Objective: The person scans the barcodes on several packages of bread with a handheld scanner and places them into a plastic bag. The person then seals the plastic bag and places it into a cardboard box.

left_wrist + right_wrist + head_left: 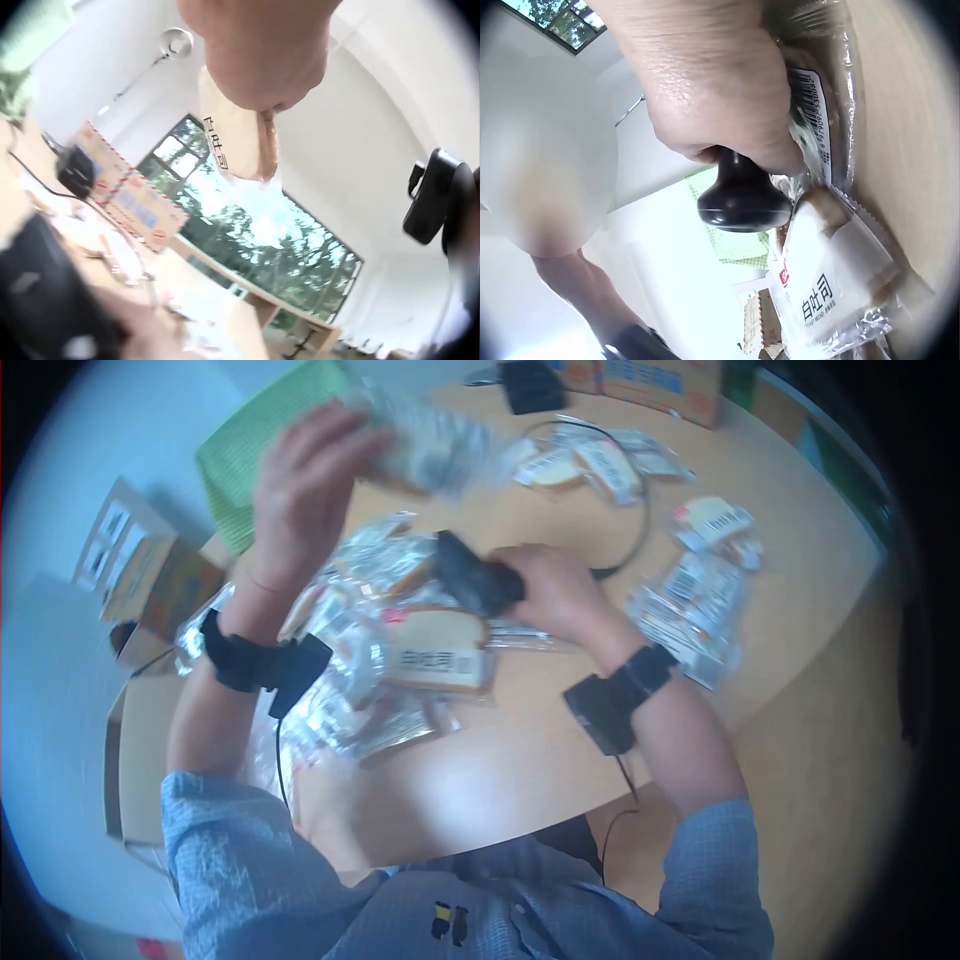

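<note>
Raised above the back left of the table, my left hand (pixel 305 490) grips a clear-wrapped bread packet (pixel 430 450), blurred in the head view; the left wrist view shows the bread slice (pixel 236 135) with black print hanging below the fingers. My right hand (pixel 560 592) is curled round a black handheld device (pixel 478 582) over the packets; its rounded black end (pixel 744 201) sticks out of the fist. Beside it lies a printed bread packet (pixel 435 650) on top of a heap of wrapped packets (pixel 350 630).
More bread packets (pixel 610 465) lie at the back of the table, and others (pixel 700 595) at the right. A black cable (pixel 645 510) loops behind the right hand. A green cloth (pixel 235 470) is at the back left, with cardboard boxes (pixel 160 595) left of the table.
</note>
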The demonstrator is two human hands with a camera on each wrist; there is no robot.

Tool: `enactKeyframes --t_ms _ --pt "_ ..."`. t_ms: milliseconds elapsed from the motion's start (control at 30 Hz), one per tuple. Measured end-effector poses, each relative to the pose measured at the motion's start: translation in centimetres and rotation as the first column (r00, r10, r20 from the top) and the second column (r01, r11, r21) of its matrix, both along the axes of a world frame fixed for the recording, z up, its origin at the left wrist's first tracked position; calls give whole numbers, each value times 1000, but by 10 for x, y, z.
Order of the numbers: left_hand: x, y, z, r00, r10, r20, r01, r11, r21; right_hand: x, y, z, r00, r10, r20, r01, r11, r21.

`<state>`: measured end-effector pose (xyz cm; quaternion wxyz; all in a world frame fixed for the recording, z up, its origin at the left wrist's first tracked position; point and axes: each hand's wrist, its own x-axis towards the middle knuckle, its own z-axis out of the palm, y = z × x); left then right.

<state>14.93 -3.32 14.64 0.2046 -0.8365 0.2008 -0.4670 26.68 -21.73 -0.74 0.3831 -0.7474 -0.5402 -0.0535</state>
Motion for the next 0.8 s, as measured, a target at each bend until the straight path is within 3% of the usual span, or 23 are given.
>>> enactKeyframes --t_ms 133,233,267,367,533,600,767,800 --pt "-62 39 -40 960 260 -109 -262 965 -4 -4 1 4 999 43 27 -44 997 65" --pt "-80 46 -56 929 356 -106 -358 934 -7 -16 4 11 991 126 33 -129 982 136" --pt "-82 45 -60 926 358 -121 -363 931 -27 -19 4 13 985 169 38 -173 966 192" --pt "-82 41 -66 923 358 -139 -367 929 -47 -30 5 17 963 253 96 -265 953 148" --pt "-69 32 -68 948 297 -113 -305 950 -63 -34 6 17 941 281 186 -307 943 130" --pt "-67 29 -67 947 299 -113 -310 947 -88 -32 5 18 964 215 158 -228 971 69" --pt "-65 39 -65 947 319 -28 -320 940 -116 -25 4 16 981 142 134 -157 981 111" --pt "-68 43 -64 934 357 -23 -354 912 -206 -25 3 16 986 109 128 -126 983 136"
